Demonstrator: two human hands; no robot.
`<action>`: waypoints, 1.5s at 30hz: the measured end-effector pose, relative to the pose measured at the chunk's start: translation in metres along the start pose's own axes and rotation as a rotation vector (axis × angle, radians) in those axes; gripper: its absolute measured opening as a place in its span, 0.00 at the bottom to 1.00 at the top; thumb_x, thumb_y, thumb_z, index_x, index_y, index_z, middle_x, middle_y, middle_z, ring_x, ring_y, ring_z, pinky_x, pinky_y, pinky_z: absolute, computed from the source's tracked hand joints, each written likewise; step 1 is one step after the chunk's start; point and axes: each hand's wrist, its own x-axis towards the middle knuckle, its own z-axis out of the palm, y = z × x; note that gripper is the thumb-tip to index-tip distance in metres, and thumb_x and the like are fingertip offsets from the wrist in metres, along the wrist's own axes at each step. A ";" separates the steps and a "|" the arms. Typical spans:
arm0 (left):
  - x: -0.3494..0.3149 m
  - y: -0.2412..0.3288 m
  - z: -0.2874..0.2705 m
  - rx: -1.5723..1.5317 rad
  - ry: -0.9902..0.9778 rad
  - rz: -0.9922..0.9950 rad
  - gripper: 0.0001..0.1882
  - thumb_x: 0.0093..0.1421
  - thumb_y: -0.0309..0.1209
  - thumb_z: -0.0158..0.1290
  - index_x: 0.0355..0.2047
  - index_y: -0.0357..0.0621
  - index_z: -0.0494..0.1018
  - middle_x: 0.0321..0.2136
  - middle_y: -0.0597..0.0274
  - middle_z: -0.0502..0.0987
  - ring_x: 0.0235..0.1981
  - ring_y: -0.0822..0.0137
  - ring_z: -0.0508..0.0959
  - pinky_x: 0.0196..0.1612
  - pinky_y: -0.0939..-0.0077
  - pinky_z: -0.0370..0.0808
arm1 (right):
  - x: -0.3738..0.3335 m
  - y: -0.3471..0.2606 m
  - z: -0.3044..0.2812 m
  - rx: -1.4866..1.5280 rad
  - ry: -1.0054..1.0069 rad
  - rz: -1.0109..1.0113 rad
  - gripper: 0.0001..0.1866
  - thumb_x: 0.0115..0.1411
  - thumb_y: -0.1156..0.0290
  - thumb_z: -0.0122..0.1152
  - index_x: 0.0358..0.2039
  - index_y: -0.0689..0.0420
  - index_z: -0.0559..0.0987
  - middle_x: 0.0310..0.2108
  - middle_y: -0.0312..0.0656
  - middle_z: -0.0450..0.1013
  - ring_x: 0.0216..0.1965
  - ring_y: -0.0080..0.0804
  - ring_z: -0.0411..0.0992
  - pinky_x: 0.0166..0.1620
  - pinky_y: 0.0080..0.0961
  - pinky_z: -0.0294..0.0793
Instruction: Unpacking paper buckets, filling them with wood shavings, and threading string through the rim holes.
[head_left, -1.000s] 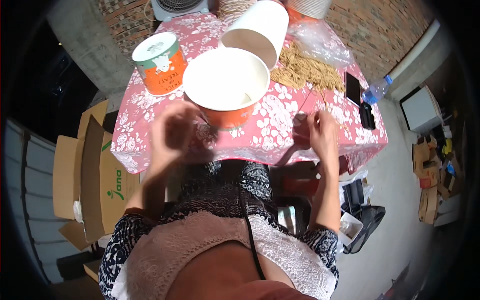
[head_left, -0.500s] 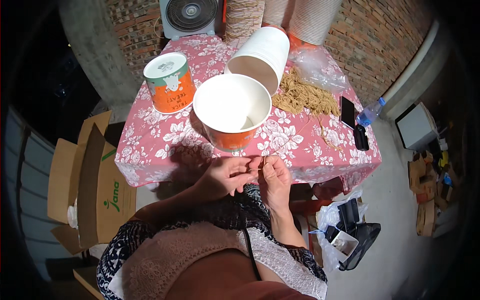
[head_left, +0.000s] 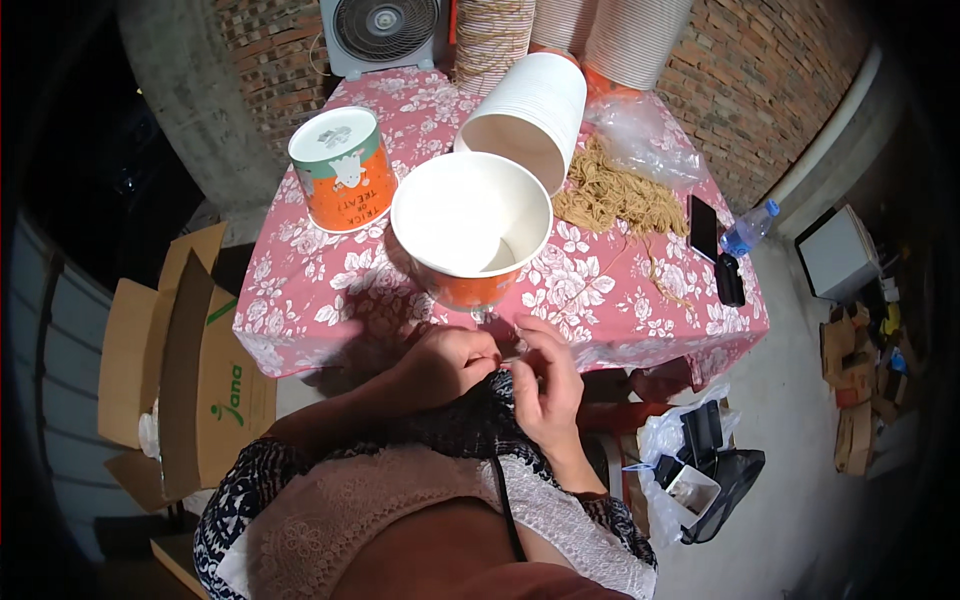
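Just in front of the table's near edge, my left hand point(head_left: 458, 358) is closed, its fingertips pressed together. Whatever it pinches is too small to make out. Close beside it, my right hand point(head_left: 550, 390) has its thumb and fingers apart, with nothing visible between them. Beyond both hands an open paper bucket point(head_left: 470, 290), white inside and orange outside, stands upright. A tan heap of cut strings point(head_left: 620, 195) lies to its right, with a few loose strands trailing toward the near edge.
An upside-down orange and green bucket point(head_left: 345, 185) stands at left, and nested white buckets point(head_left: 530, 110) lie on their side behind. A phone point(head_left: 703, 225), a water bottle point(head_left: 750, 228) and a black case point(head_left: 729, 280) line the right edge. A cardboard box point(head_left: 225, 390) stands at lower left.
My right thumb and fingers have parted from their pinch on a thin string. My left hand has curled tighter, and the string between the hands no longer shows.
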 end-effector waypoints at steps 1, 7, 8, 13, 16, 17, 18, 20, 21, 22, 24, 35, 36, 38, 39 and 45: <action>0.000 0.004 -0.001 -0.008 0.028 0.038 0.04 0.55 0.25 0.55 0.30 0.37 0.76 0.24 0.55 0.78 0.26 0.63 0.77 0.31 0.71 0.74 | 0.005 -0.007 -0.001 0.006 -0.074 -0.049 0.16 0.54 0.84 0.58 0.45 0.67 0.72 0.47 0.54 0.72 0.39 0.42 0.75 0.38 0.27 0.74; 0.002 0.006 -0.015 0.169 0.092 0.082 0.05 0.56 0.27 0.55 0.26 0.39 0.74 0.22 0.52 0.75 0.24 0.56 0.78 0.30 0.63 0.73 | 0.007 0.000 -0.014 -0.258 0.270 0.095 0.03 0.56 0.84 0.56 0.31 0.64 0.75 0.27 0.46 0.71 0.23 0.34 0.71 0.28 0.25 0.70; 0.002 0.004 -0.023 0.315 0.037 0.080 0.05 0.57 0.28 0.56 0.29 0.39 0.76 0.24 0.55 0.78 0.27 0.60 0.79 0.34 0.68 0.75 | 0.004 0.006 -0.018 -0.266 0.357 0.097 0.02 0.56 0.84 0.56 0.30 0.64 0.74 0.26 0.44 0.71 0.22 0.33 0.68 0.27 0.22 0.67; 0.011 0.015 -0.022 0.302 -0.026 0.134 0.04 0.56 0.27 0.55 0.29 0.39 0.74 0.23 0.51 0.76 0.27 0.52 0.78 0.31 0.62 0.73 | 0.007 -0.020 -0.016 -0.004 0.092 0.091 0.12 0.54 0.83 0.58 0.41 0.66 0.75 0.35 0.51 0.75 0.33 0.38 0.75 0.36 0.25 0.74; 0.016 0.025 -0.024 0.308 -0.042 0.172 0.04 0.56 0.26 0.55 0.30 0.39 0.74 0.23 0.51 0.76 0.27 0.51 0.78 0.30 0.62 0.73 | 0.012 -0.017 -0.018 0.038 -0.220 0.211 0.13 0.58 0.77 0.59 0.44 0.64 0.74 0.35 0.52 0.76 0.31 0.42 0.78 0.34 0.29 0.76; 0.017 0.028 -0.025 0.310 -0.045 0.171 0.04 0.56 0.26 0.55 0.30 0.39 0.74 0.23 0.51 0.76 0.27 0.51 0.78 0.30 0.62 0.73 | 0.010 -0.013 -0.019 0.016 -0.198 0.209 0.13 0.59 0.76 0.59 0.45 0.63 0.74 0.33 0.51 0.77 0.30 0.41 0.78 0.33 0.29 0.76; 0.017 0.031 -0.026 0.303 -0.048 0.175 0.04 0.56 0.26 0.55 0.31 0.40 0.74 0.24 0.52 0.76 0.27 0.50 0.78 0.30 0.61 0.73 | 0.008 -0.009 -0.021 -0.004 -0.175 0.206 0.13 0.59 0.76 0.59 0.45 0.63 0.74 0.31 0.50 0.77 0.29 0.41 0.78 0.33 0.28 0.76; 0.018 0.036 -0.026 0.297 -0.058 0.179 0.04 0.56 0.26 0.55 0.31 0.40 0.74 0.24 0.52 0.76 0.27 0.50 0.78 0.30 0.61 0.73 | 0.007 -0.012 -0.025 0.009 -0.198 0.252 0.13 0.60 0.75 0.60 0.46 0.63 0.74 0.29 0.48 0.77 0.27 0.38 0.78 0.32 0.27 0.76; 0.019 0.038 -0.026 0.302 -0.054 0.214 0.03 0.56 0.26 0.55 0.31 0.41 0.74 0.24 0.53 0.76 0.27 0.50 0.78 0.30 0.61 0.73 | 0.005 -0.010 -0.023 0.061 -0.189 0.262 0.14 0.60 0.75 0.59 0.46 0.63 0.74 0.30 0.48 0.77 0.27 0.35 0.78 0.31 0.26 0.75; 0.020 0.041 -0.025 0.309 -0.047 0.247 0.03 0.56 0.25 0.55 0.31 0.41 0.74 0.25 0.53 0.77 0.27 0.50 0.78 0.30 0.61 0.73 | 0.004 -0.009 -0.022 0.115 -0.181 0.271 0.15 0.60 0.76 0.59 0.47 0.63 0.73 0.31 0.48 0.78 0.26 0.32 0.77 0.31 0.25 0.75; 0.021 0.044 -0.018 0.263 -0.011 0.284 0.03 0.55 0.25 0.55 0.31 0.41 0.73 0.24 0.54 0.77 0.27 0.50 0.78 0.30 0.61 0.73 | 0.004 -0.015 -0.021 0.217 -0.140 0.373 0.18 0.61 0.75 0.59 0.51 0.63 0.71 0.34 0.46 0.79 0.26 0.24 0.74 0.31 0.22 0.74; 0.013 0.058 -0.029 0.480 -0.180 0.252 0.05 0.53 0.25 0.56 0.31 0.43 0.73 0.27 0.56 0.77 0.29 0.52 0.78 0.30 0.62 0.73 | -0.002 -0.004 -0.028 0.392 -0.227 0.552 0.05 0.61 0.75 0.59 0.33 0.64 0.77 0.18 0.26 0.62 0.22 0.12 0.57 0.26 0.14 0.59; 0.012 0.058 -0.030 0.438 -0.103 0.252 0.03 0.54 0.27 0.55 0.29 0.42 0.72 0.26 0.54 0.76 0.28 0.50 0.78 0.29 0.60 0.73 | -0.003 -0.004 -0.028 0.376 -0.218 0.562 0.05 0.61 0.75 0.59 0.30 0.64 0.77 0.18 0.25 0.61 0.22 0.12 0.55 0.25 0.14 0.57; 0.011 0.062 -0.037 0.419 0.013 0.244 0.05 0.55 0.29 0.55 0.28 0.42 0.73 0.24 0.54 0.76 0.27 0.50 0.78 0.29 0.60 0.74 | -0.002 -0.002 -0.027 0.385 -0.166 0.546 0.06 0.61 0.75 0.60 0.29 0.64 0.77 0.18 0.24 0.60 0.22 0.12 0.55 0.25 0.14 0.56; 0.013 0.063 -0.040 0.431 0.112 0.296 0.04 0.54 0.27 0.55 0.28 0.41 0.73 0.25 0.55 0.76 0.26 0.53 0.79 0.27 0.62 0.74 | 0.000 -0.001 -0.026 0.391 -0.118 0.532 0.06 0.60 0.75 0.61 0.28 0.64 0.77 0.18 0.23 0.59 0.21 0.11 0.54 0.24 0.14 0.55; 0.030 0.078 -0.055 0.490 0.543 0.481 0.09 0.50 0.20 0.58 0.32 0.38 0.73 0.23 0.55 0.73 0.22 0.58 0.75 0.24 0.71 0.72 | 0.012 0.003 -0.021 0.435 0.057 0.483 0.03 0.59 0.78 0.62 0.32 0.64 0.80 0.18 0.21 0.60 0.21 0.09 0.53 0.24 0.11 0.53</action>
